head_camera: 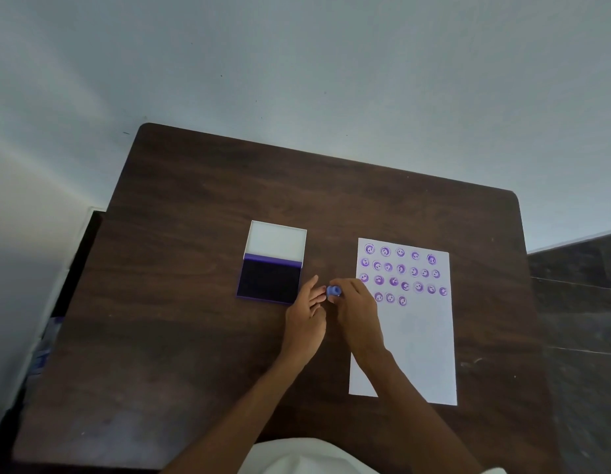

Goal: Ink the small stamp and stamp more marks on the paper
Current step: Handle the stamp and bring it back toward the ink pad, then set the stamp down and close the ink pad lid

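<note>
The right hand [357,311] pinches the small stamp [333,291] between the ink pad [269,281] and the paper [416,336], the left hand [305,316] open beside it; it looks light, rigid, best gripped by its sides.

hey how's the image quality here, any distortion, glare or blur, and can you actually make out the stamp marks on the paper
Head view: wide-angle bending curves the table edges; soft, even light with faint sheen on the wood, no hard glare. The paper is bright; its purple marks read as round faces, fine detail soft. The small stamp in the right hand is slightly blurred; the ink pad reads nearly black.
</note>
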Available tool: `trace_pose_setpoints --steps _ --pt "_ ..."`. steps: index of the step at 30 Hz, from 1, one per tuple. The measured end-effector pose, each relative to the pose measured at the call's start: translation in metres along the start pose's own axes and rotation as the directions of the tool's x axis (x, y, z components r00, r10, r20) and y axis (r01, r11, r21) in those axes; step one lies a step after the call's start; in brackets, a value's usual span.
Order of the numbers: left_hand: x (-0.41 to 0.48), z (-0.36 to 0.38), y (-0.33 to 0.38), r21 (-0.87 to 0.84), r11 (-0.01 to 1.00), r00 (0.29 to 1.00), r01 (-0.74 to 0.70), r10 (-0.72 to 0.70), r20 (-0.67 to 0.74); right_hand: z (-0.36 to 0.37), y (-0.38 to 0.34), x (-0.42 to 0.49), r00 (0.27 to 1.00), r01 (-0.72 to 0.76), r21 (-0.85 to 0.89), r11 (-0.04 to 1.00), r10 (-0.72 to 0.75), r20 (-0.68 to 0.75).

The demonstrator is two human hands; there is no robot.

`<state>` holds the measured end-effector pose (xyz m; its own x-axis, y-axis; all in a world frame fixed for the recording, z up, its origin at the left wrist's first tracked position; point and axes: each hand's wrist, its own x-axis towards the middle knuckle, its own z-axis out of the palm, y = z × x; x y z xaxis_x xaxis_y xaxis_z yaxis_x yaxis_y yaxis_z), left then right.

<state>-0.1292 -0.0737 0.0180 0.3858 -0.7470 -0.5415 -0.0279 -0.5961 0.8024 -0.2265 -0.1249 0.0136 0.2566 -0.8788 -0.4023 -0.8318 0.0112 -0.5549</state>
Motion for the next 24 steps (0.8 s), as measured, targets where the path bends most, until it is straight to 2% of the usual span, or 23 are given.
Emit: trace_pose_setpoints --steps 7,10,13,17,19,22,24 --pt "0.000 0.002 0.001 0.001 1.000 1.000 -0.010 0.011 -0.018 0.004 0.001 -0.002 0.982 0.131 -0.094 0.987 -0.142 -0.126" --pt "-0.002 0.001 0.003 -0.007 1.000 1.000 0.001 -0.001 -0.023 0.003 -0.001 -0.001 0.976 0.148 -0.068 0.987 -0.157 -0.150" --pt "-0.005 -0.003 0.006 0.011 1.000 1.000 -0.002 0.002 0.006 0.002 0.001 -0.002 0.980 0.148 -0.034 0.988 -0.151 -0.127" --pt "-0.007 -0.016 0.012 0.000 0.999 0.998 -0.040 0.040 0.039 -0.002 0.003 -0.004 1.000 0.015 0.020 1.000 -0.015 -0.006" --pt "-0.007 -0.030 0.013 -0.068 0.996 0.998 -0.050 0.052 0.034 -0.009 0.000 -0.005 0.998 0.056 0.000 0.998 -0.056 -0.002" --pt "-0.004 -0.060 0.012 -0.190 0.980 0.998 -0.062 0.065 0.009 -0.030 -0.007 -0.010 0.967 0.172 -0.042 0.984 -0.177 -0.185" --pt "0.001 -0.084 0.010 -0.235 0.967 0.994 -0.094 0.080 -0.068 -0.040 -0.013 -0.013 0.945 0.159 0.069 0.985 -0.131 -0.300"
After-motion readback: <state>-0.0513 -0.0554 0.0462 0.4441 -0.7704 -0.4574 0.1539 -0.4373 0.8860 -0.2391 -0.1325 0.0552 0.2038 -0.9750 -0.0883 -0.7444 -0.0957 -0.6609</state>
